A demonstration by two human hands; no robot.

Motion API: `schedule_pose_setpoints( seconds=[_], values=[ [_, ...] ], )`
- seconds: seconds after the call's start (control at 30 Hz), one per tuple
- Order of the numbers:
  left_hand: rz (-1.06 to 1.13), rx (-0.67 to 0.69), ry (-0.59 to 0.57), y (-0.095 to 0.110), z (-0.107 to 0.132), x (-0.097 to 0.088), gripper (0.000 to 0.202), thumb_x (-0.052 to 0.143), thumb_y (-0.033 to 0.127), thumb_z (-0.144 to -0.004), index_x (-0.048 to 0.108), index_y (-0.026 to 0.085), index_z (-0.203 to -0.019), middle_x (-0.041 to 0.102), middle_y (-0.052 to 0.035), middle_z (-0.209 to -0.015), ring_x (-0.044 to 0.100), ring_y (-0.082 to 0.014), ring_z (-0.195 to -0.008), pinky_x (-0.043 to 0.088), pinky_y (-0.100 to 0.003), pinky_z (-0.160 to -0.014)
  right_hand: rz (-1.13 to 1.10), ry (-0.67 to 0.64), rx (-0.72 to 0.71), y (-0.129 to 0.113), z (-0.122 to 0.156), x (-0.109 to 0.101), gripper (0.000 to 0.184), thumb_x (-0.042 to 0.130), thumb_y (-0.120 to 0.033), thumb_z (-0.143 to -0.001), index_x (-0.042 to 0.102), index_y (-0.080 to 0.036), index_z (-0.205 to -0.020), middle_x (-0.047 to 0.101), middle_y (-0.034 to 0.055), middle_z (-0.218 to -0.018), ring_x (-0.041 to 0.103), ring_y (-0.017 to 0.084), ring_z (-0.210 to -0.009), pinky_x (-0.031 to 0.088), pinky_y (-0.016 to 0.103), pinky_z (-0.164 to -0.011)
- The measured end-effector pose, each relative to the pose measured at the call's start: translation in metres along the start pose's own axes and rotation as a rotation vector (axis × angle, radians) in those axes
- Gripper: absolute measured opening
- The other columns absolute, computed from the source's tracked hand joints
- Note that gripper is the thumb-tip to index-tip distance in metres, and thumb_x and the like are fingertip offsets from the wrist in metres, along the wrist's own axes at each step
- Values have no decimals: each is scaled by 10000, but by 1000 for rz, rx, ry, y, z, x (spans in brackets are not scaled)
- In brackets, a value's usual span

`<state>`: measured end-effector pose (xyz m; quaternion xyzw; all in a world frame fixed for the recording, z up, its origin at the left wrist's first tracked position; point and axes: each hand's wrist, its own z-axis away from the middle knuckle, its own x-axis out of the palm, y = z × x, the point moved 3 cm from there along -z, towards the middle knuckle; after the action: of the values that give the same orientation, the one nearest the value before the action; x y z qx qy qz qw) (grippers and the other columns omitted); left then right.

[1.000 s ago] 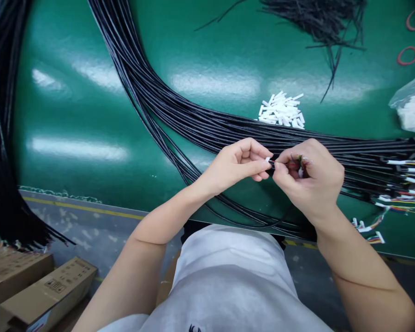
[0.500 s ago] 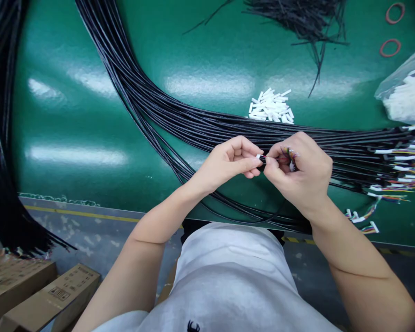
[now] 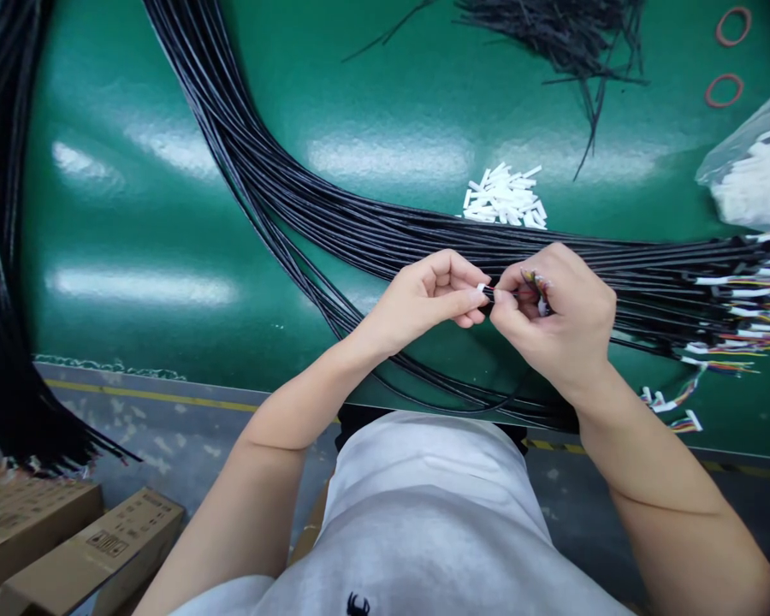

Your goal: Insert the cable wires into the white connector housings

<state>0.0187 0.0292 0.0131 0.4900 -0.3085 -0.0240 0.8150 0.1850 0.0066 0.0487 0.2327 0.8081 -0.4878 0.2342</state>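
My left hand (image 3: 433, 299) pinches a small white connector (image 3: 482, 289) between thumb and forefinger. Just to its right, my right hand (image 3: 555, 316) is closed around thin coloured wires (image 3: 537, 284), whose loose ends stick up out of the curled fingers. A short stretch of wire shows between the two hands, running to the connector. Both hands are held over a long bundle of black cables (image 3: 359, 218) that bends across the table. Beyond the hands lies a pile of short white plastic pieces (image 3: 504, 195).
Cable ends with white connectors and coloured wires (image 3: 744, 316) lie at right. A clear bag of white pieces (image 3: 757, 175), two reddish rings (image 3: 724, 89) and a heap of black strips (image 3: 565, 38) sit further back. Black cables (image 3: 0, 257) hang over the left edge above cardboard boxes (image 3: 96, 547).
The hands keep almost the same position and grip. The white connector has shifted very slightly at my left fingertips.
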Motion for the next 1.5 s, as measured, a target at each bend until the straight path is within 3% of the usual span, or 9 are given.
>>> schedule_pose_setpoints(
  seconds=[0.3,0.63,1.0,1.1,1.27,1.5],
  values=[
    [13,-32,-30,-5,-3,-1,469,960,462,-748,670,155,-952,772,21,-813,742,-52,-692,581,-150,-647,-92,-18,50,0,-2,0,254,620,-8,-784,574,-257,-762,532,-29,-726,455,119,-565,336,303,-497],
    [14,-55,-43,-5,-2,0,510,1011,455,-657,685,153,-907,752,25,-746,733,-82,-676,591,-195,-648,-59,-79,80,-3,-2,-2,273,612,-23,-839,568,-285,-772,570,-8,-722,483,156,-574,389,340,-516],
    [-15,-22,-11,0,2,3,459,996,412,-694,685,154,-911,745,23,-764,725,-76,-687,587,-191,-664,-97,-47,63,-1,-2,1,207,630,-34,-770,586,-235,-745,528,-31,-713,453,104,-581,337,284,-518],
    [-57,14,12,-2,1,1,431,961,410,-741,681,178,-972,726,35,-795,701,-62,-690,562,-176,-650,-228,-103,199,9,-3,2,195,649,-56,-799,606,-241,-755,554,-32,-697,474,111,-582,354,274,-512],
    [-104,117,69,0,-2,-3,252,827,328,-860,691,192,-1024,702,35,-874,623,-26,-690,521,-152,-647,-685,-154,549,28,-5,6,65,758,-228,-830,707,-264,-847,607,-37,-683,470,102,-478,373,259,-421],
    [-109,110,84,-2,-3,-5,186,765,314,-905,707,181,-1021,682,29,-853,604,-30,-685,505,-153,-637,-895,-137,706,30,-8,4,162,826,-361,-856,735,-231,-820,684,7,-857,542,91,-476,411,256,-381]
  ],
)
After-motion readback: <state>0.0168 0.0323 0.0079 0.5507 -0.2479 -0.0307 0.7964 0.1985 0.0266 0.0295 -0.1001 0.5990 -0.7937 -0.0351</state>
